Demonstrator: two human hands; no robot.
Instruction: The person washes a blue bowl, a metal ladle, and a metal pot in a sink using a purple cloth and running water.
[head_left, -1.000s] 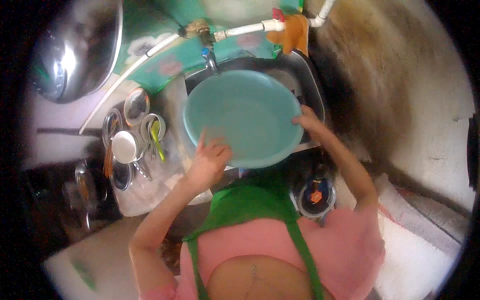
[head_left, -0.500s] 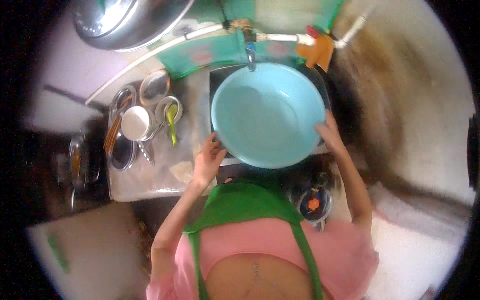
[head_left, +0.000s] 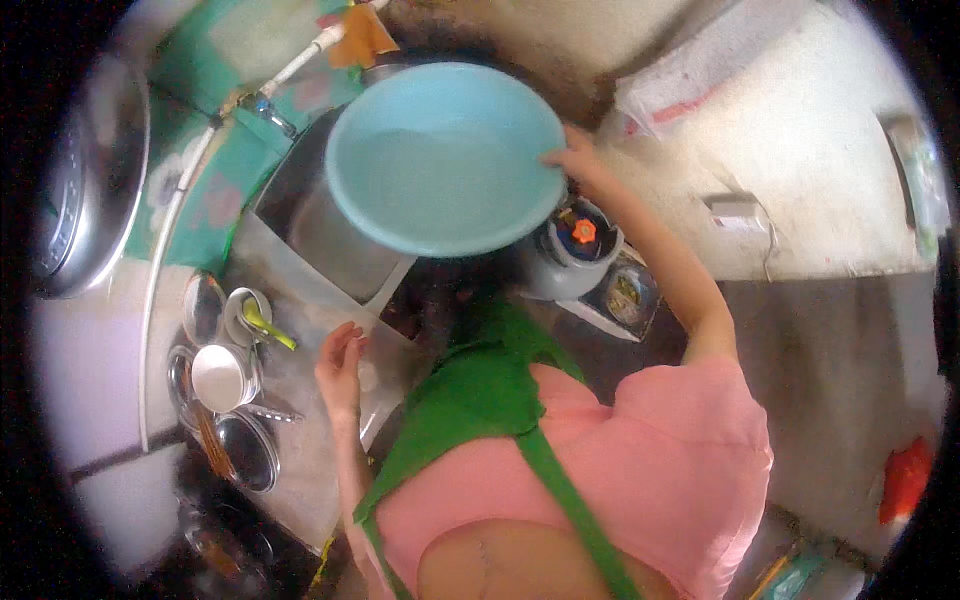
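Pale-blue basin (head_left: pixel 440 165) hangs over the front right part of the sink (head_left: pixel 335 245), overlapping its near edge, with the right hand (head_left: pixel 585 170) at its right rim. That hand's grip is closed on the rim, the thumb over the lip and the fingers outside; the left hand (head_left: pixel 343 365) is off the basin, its grip released, the fingers loosely bent above the tabletop (head_left: pixel 310 440). Judged from this, the handling is partway through: the basin is in one hand and not yet let go. Whether it also rests on the sink edge, or has clear water inside, I cannot tell. On the tabletop left of the sink are a white cup (head_left: pixel 220 378), a bowl with a green spoon (head_left: pixel 266 325), chopsticks (head_left: pixel 212 440) and a dark round lid (head_left: pixel 247 450), all apart from the basin. A tap (head_left: pixel 273 116) reaches toward the sink from a white pipe (head_left: pixel 180 200) along a green patterned wall covering (head_left: pixel 190 215), with an orange cloth (head_left: pixel 362 38) near the pipe's upper end. Just below the basin's right side stands a grey gas cylinder (head_left: pixel 568 275) with an orange knob (head_left: pixel 585 232), beside a pale wall.
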